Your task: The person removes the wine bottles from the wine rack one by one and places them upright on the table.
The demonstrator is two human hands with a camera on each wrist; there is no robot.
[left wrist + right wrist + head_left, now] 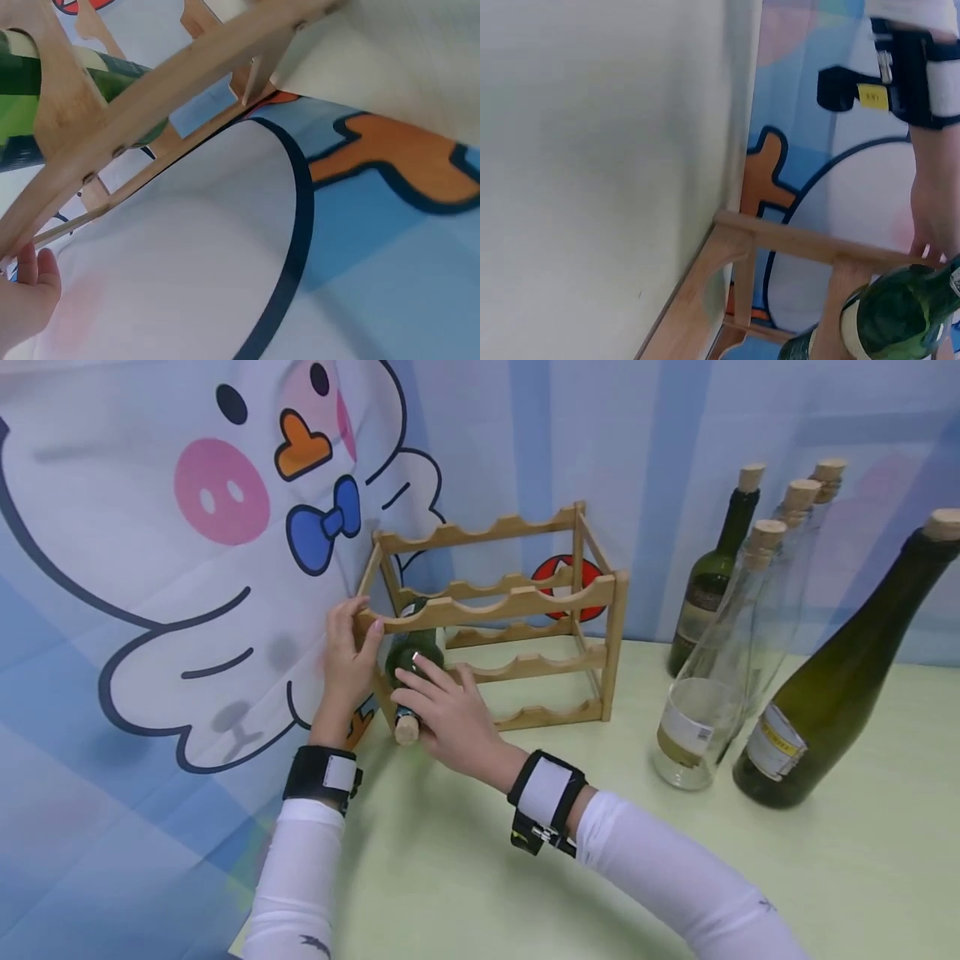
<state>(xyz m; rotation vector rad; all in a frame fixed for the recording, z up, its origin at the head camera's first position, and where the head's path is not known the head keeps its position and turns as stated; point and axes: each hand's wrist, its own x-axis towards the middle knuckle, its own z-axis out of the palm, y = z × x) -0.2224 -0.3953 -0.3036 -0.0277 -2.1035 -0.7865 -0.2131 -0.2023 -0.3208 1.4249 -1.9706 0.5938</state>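
A wooden wine rack (525,603) with scalloped rails stands on the table. My left hand (348,647) grips its near top left corner, fingers over the rail and thumb at the front. A green wine bottle (414,647) lies on its side in the left slot of the middle tier, its corked neck pointing out toward me. My right hand (453,714) holds it, fingers laid over the shoulder and neck; the thumb is hidden. In the left wrist view, the bottle (127,86) passes between the rails. The right wrist view shows the bottle (900,311) low at the right, its base inside the rack.
At the right stand a large dark green bottle (825,693), a clear bottle (693,718) with more clear ones behind it, and a smaller green bottle (701,602), all corked. A cartoon-printed cloth (187,693) hangs close along the rack's left and back. The table (465,877) is pale green.
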